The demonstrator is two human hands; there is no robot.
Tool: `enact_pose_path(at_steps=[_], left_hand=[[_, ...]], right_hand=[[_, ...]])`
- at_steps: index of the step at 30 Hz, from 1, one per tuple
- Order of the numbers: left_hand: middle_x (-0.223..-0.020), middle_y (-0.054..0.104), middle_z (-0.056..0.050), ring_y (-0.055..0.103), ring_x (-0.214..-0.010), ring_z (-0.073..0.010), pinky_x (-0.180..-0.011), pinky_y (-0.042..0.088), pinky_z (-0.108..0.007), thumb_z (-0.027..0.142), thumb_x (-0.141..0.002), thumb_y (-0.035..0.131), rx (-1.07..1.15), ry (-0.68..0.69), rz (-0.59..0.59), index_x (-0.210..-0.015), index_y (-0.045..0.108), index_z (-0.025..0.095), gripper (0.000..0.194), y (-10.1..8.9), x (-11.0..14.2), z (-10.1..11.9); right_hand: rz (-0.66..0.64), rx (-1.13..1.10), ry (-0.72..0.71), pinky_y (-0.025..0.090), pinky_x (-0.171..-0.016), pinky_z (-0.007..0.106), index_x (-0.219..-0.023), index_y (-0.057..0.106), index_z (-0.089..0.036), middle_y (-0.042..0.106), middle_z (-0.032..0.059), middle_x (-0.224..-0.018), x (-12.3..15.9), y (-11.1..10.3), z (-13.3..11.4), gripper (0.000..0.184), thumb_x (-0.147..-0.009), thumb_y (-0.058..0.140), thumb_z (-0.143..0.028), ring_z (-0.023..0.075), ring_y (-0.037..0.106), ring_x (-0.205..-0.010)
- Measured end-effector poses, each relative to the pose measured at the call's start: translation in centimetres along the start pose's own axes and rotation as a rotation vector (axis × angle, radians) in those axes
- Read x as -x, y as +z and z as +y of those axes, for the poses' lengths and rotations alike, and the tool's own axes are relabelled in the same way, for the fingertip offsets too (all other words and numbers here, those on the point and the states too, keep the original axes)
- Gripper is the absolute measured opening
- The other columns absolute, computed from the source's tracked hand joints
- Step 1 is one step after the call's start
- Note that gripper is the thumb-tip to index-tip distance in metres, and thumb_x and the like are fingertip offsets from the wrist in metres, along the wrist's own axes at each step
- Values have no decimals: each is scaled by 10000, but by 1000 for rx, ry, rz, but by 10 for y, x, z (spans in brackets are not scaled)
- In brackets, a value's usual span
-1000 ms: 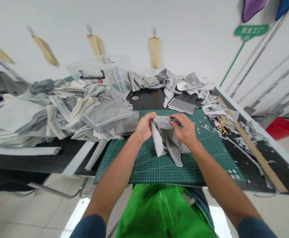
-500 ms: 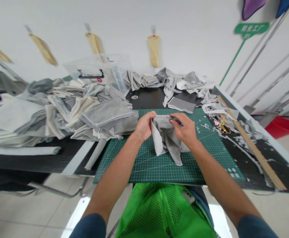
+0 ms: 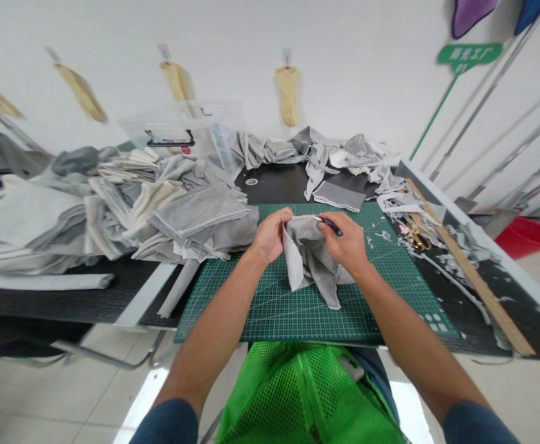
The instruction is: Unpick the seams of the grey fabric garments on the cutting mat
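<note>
A grey cloth piece with a pale underside hangs in folds over the green cutting mat. My left hand is closed on its upper left edge, thumb on top. My right hand is closed round a small dark-handled tool with a thin pale tip. That tip lies at the cloth's top edge, and the right fingers touch the cloth there. Whether they also pinch the fabric is hidden. The cloth's lower corner points down toward the mat.
Grey and cream cloths are heaped at the left, before a clear plastic box. A folded grey cloth lies behind the mat. At the right are gold-handled scissors, scraps and a long wooden ruler.
The dark tool in my right hand has turned, and its pale tip now shows at the cloth's top edge. My left hand and the cloth are nearly still.
</note>
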State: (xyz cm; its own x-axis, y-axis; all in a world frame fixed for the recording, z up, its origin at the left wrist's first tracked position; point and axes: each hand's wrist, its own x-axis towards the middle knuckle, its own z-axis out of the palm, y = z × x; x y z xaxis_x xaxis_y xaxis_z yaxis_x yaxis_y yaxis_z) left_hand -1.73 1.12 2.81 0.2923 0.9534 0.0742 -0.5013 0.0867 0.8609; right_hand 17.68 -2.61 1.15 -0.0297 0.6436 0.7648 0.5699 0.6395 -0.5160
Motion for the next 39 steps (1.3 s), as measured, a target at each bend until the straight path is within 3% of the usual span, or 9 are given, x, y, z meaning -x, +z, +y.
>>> enact_pose_path(at_steps=[14, 21, 39], left_hand=[[-588, 401, 24, 438, -560, -110, -545, 394, -242, 230, -709, 648, -5, 38, 7, -610, 513, 190, 172, -1, 0, -1], [-609, 465, 12, 508, -607, -138, -602, 444, -260, 259, -715, 656, -22, -5, 22, -630, 500, 200, 188, -2, -1, -1], [-607, 404, 28, 461, -582, -105, -572, 404, -227, 225, -687, 652, 9, 13, 14, -613, 500, 179, 175, 1, 1, 0]], right_hand=[[24, -9, 17, 564, -853, 394, -1060, 725, -232, 751, 75, -999, -1, -1, 0, 175, -963, 585, -274, 234, 690, -912], [26, 25, 4, 561, -874, 404, -1098, 707, -238, 752, 82, -1028, -1, -2, -2, 185, -953, 601, -279, 244, 687, -948], [12, 35, -49, 576, -894, 406, -1074, 717, -228, 759, 81, -1022, 0, 0, 1, 160, -950, 617, -211, 242, 704, -971]])
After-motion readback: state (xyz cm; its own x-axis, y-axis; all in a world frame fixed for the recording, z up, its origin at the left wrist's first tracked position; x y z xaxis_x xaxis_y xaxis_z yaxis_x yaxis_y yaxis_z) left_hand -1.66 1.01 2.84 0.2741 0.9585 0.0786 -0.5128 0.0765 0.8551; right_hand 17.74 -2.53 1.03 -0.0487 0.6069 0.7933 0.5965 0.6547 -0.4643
